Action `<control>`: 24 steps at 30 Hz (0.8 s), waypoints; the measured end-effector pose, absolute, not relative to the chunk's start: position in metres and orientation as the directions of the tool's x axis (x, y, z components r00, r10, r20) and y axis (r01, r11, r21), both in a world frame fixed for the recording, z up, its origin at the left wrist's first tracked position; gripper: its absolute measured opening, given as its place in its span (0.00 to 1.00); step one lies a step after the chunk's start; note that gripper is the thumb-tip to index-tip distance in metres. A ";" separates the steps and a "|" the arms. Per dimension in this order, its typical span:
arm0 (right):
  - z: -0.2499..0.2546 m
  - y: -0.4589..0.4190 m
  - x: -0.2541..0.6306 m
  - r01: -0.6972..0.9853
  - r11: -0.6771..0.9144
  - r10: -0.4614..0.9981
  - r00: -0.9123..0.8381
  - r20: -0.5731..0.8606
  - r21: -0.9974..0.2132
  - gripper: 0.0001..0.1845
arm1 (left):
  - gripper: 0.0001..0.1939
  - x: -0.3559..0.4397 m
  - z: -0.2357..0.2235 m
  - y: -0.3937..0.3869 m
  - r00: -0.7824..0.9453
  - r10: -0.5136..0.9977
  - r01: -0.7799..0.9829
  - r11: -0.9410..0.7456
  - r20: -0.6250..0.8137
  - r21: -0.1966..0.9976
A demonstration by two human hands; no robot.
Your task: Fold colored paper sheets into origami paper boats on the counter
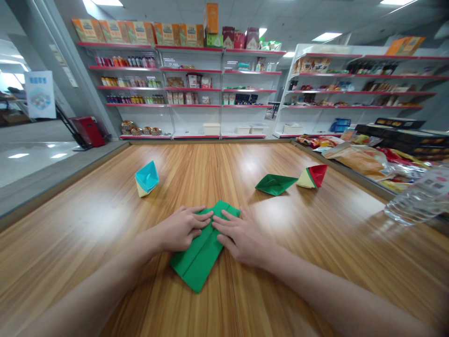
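Observation:
A folded sheet of green paper (199,262) lies aslant on the wooden table, with a lengthwise line where its edges meet near the middle. My left hand (184,228) rests on its left side, fingers stretched out flat toward the centre line. From the other side, my right hand (240,236) presses on the paper's upper right part, its fingers spread. The fingertips of both hands come close together near the line. Beyond the hands stand a blue and yellow folded paper boat (147,179), a dark green paper boat (275,184) and a red, green and yellow paper boat (312,177).
The wooden table (189,164) has a raised rim. At its right edge lie a clear plastic container (417,201), snack packets (361,159) and black boxes (403,136). Shelves (191,70) of bottles and boxes stand behind. A sign (40,95) stands at left.

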State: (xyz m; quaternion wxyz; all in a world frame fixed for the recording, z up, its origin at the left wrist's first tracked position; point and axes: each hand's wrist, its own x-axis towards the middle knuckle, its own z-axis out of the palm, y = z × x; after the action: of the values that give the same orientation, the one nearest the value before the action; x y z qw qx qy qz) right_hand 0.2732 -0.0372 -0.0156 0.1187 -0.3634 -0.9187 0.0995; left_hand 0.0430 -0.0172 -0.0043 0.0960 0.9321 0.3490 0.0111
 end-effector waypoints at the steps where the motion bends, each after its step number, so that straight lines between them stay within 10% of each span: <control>1: -0.017 -0.035 0.274 0.676 0.688 0.721 -0.677 0.148 -0.263 0.22 | 0.30 0.042 -0.004 -0.018 0.747 0.659 0.661 -0.724 -0.088 0.198; 14: 0.003 -0.075 0.257 0.176 0.950 0.218 -0.966 0.141 -0.259 0.15 | 0.42 0.043 0.007 -0.022 0.700 0.661 0.714 -0.655 -0.271 0.248; 24: -0.004 -0.046 0.270 0.479 0.809 0.550 -0.821 0.152 -0.342 0.16 | 0.46 0.039 0.006 -0.021 0.742 0.611 0.671 -0.674 -0.276 0.310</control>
State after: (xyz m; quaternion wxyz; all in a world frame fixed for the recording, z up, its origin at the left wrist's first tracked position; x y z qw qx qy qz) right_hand 0.2700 -0.0461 -0.0042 0.1226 -0.2728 -0.9430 0.1460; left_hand 0.0395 -0.0207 0.0063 0.1990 0.9117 0.3516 -0.0746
